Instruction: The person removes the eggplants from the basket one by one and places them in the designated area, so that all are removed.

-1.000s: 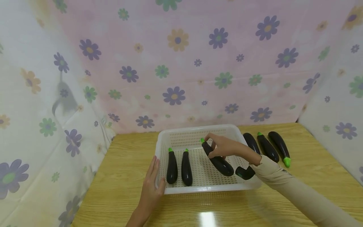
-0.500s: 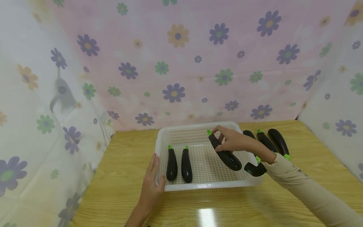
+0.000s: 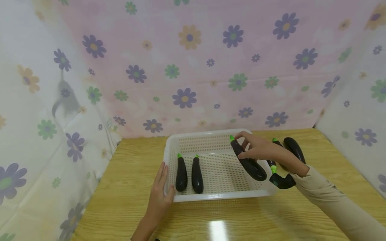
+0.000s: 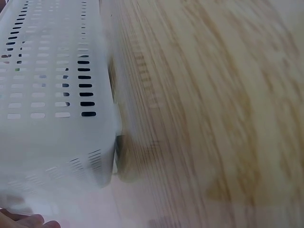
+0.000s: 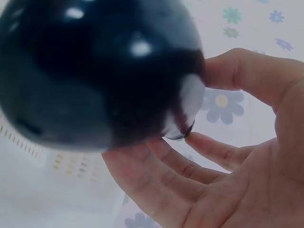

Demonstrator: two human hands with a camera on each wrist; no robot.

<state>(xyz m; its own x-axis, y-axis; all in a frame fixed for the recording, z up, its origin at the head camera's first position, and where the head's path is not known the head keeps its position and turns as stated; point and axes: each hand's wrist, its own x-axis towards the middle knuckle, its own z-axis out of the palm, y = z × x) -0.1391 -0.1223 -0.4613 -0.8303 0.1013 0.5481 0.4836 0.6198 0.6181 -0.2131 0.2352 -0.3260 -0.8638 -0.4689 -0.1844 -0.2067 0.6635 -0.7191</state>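
My right hand (image 3: 259, 147) grips a dark purple eggplant (image 3: 251, 167) with a green stem, tilted, over the right part of the white plastic basket (image 3: 217, 196). In the right wrist view the eggplant's rounded end (image 5: 95, 76) looms large, with the thumb on one side and the fingers (image 5: 171, 175) beneath. My left hand (image 3: 158, 194) lies against the basket's left side near the front corner, fingers straight; only its fingertips (image 4: 28, 221) show in the left wrist view. A left eggplant (image 3: 181, 174) and another eggplant (image 3: 197, 175) lie side by side in the basket.
Right of the basket, more eggplants, including a far one (image 3: 295, 149), lie on the wooden table (image 3: 126, 174), partly hidden by the right arm. A dark band-like device (image 3: 282, 181) sits at the right wrist. Flowered cloth (image 3: 208, 77) hangs behind and at both sides.
My right hand has carried the eggplant rightward, from over the basket's middle toward its right side. The left hand stays at the basket's left side.
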